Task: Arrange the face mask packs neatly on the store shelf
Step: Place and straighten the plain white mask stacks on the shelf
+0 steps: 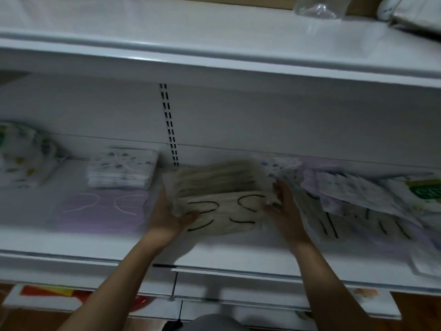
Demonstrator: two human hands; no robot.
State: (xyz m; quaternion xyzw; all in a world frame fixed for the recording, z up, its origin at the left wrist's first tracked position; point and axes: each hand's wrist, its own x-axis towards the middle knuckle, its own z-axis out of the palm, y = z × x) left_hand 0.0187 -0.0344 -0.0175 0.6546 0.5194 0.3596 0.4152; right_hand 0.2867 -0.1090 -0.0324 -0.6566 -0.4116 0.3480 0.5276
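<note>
subject: beige stack of mask packs (214, 185), black ear loops showing. it sits in the middle of the lower shelf (95, 261), just near of the slotted upright (170, 130), and is clamped between both hands. the frame is blurred, so whether its base rests on the shelf cannot be confirmed.

left hand (171, 216): palm up, fingers curled under the stack's left end, thumb over the near face. it grips and carries the weight.

right hand (285, 206): fingers mostly straight and pressed flat against the right end, not wrapped round it. judged purpose: squaring the edges while the left hand supports.

surroundings: lilac packs (102, 209) lie flat to the left. a squared floral stack (123, 168) sits behind them against the back wall. to the right, a loose heap of packs (358, 201) lies slanted and overlapping, touching or almost touching the right hand.

assessment: the left side appears sorted by colour and the right heap is unsorted. the gap where the beige stack sits is its likely place. a two-handed hold suits slippery sleeves, which would fan out under one hand.
</note>
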